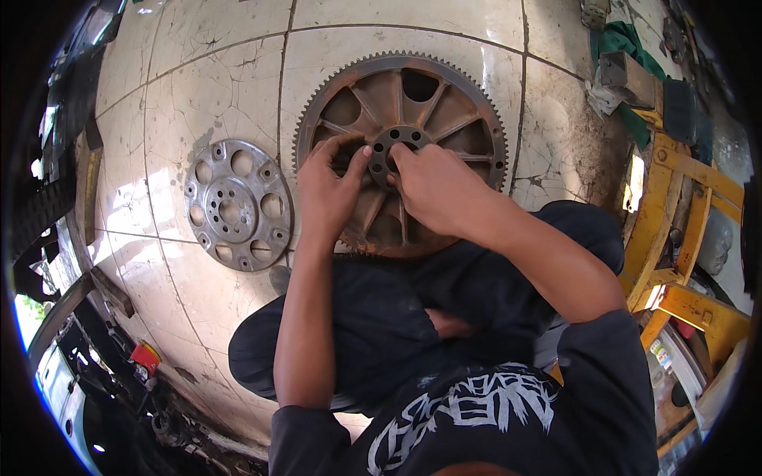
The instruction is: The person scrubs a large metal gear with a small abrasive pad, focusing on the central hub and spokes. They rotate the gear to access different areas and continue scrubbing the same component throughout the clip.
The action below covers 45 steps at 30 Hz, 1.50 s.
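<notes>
A rusty brown flywheel point(456, 67) with a toothed rim lies flat on the floor before my crossed legs. Its dark hub point(394, 136) has a ring of round holes. My left hand point(332, 184) rests over the left part of the wheel, thumb apart from the bent fingers, with nothing seen in it. At the hub's middle opening, the fingers of my right hand point(435, 186) are bent and drawn together; their tips and anything between them are hidden. A grey metal disc point(230, 190) with several round holes lies left of the flywheel, apart from it.
Cracked cream floor tiles point(222, 59) surround both parts. A yellow metal frame point(663, 214) stands at the right, with green cloth point(623, 44) and a metal block point(627, 78) farther back. Dark machine parts and a red-yellow object point(145, 357) line the left side.
</notes>
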Each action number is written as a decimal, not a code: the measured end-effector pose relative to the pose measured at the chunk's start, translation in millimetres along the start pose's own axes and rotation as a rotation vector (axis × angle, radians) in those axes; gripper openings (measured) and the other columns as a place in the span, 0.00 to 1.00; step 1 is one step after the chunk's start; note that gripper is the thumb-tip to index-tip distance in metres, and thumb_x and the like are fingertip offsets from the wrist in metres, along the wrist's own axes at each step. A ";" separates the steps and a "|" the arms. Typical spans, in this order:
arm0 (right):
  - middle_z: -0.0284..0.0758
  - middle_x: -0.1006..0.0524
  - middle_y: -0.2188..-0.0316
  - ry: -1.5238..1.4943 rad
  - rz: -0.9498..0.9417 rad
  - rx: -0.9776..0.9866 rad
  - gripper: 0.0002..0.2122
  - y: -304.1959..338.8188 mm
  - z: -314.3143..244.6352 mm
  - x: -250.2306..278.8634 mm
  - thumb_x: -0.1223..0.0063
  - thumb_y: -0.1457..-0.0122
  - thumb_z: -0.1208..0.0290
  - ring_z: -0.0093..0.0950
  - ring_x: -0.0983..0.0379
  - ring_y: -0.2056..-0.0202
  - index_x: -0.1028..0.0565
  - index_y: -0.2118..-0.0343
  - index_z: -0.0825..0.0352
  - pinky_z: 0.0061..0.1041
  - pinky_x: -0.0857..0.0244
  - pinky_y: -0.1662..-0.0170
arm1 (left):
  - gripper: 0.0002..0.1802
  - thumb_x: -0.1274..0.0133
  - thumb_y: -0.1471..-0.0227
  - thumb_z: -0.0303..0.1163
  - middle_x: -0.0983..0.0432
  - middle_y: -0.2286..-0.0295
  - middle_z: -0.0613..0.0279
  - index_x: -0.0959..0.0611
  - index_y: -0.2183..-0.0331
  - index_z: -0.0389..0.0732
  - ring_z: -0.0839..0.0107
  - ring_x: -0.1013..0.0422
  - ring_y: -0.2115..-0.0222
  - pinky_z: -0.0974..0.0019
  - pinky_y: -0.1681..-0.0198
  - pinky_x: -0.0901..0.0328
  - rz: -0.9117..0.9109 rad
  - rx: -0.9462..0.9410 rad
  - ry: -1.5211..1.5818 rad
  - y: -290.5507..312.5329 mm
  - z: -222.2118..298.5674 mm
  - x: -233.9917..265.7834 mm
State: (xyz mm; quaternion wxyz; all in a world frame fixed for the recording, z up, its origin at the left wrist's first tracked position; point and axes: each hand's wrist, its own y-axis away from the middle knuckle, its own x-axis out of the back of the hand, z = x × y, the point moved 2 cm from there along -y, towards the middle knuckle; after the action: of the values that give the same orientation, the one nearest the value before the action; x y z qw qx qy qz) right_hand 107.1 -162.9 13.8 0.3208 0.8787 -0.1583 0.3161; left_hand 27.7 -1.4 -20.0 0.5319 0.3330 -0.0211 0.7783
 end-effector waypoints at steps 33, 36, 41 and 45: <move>0.58 0.21 0.73 0.074 -0.071 0.091 0.18 0.1 7.8 -3.1 0.46 0.32 0.68 0.61 0.22 0.66 0.29 0.49 0.80 0.55 0.30 0.60 | 0.15 0.35 0.44 0.37 0.16 0.63 0.48 0.11 0.59 0.37 0.47 0.21 0.58 0.50 0.52 0.29 0.048 -0.025 0.069 -1.7 -6.7 -2.2; 0.60 0.21 0.70 -0.001 -0.018 0.031 0.21 21.4 -4.0 0.3 0.46 0.32 0.69 0.60 0.22 0.62 0.31 0.45 0.82 0.54 0.30 0.58 | 0.15 0.34 0.45 0.37 0.16 0.63 0.49 0.11 0.59 0.37 0.48 0.22 0.58 0.50 0.50 0.30 0.121 -0.124 -0.014 2.4 -5.6 -9.0; 0.61 0.21 0.73 0.078 0.017 0.135 0.20 15.9 -3.5 -2.1 0.46 0.32 0.67 0.59 0.20 0.65 0.30 0.50 0.86 0.52 0.26 0.58 | 0.18 0.35 0.45 0.39 0.17 0.60 0.47 0.12 0.57 0.37 0.47 0.23 0.55 0.50 0.49 0.30 0.066 -0.076 -0.026 -0.4 -5.6 -7.4; 0.61 0.20 0.68 0.062 -0.083 0.005 0.21 8.6 -6.5 2.6 0.45 0.32 0.67 0.60 0.21 0.60 0.30 0.45 0.81 0.53 0.28 0.55 | 0.20 0.35 0.44 0.40 0.18 0.58 0.45 0.12 0.55 0.37 0.46 0.23 0.54 0.49 0.48 0.30 0.083 -0.099 -0.043 0.3 -6.4 -12.5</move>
State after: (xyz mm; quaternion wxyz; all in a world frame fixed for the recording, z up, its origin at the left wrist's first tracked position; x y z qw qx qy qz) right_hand 102.0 -165.2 23.3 0.3364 0.8749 -0.1110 0.3302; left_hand 26.9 -9.2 -31.7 0.5145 0.3218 -0.0846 0.7903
